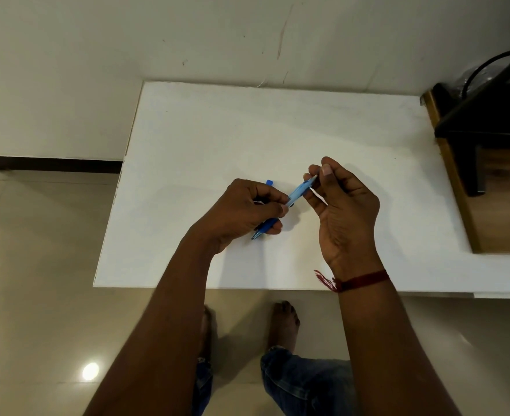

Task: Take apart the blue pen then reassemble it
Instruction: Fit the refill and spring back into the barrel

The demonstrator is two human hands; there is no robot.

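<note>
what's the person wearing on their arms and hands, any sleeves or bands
Both forearms are bare, with no sleeves, gloves or rings in view. The left hand and its wrist carry nothing. The right hand has a dark red thread band tied round the wrist, with a frayed tassel hanging off its inner side. No watch shows.

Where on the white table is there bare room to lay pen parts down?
The table is bare behind the hands up to the wall, and left of the left hand. It is crowded only mid-front, where both hands, left and right, hold the pen.
</note>
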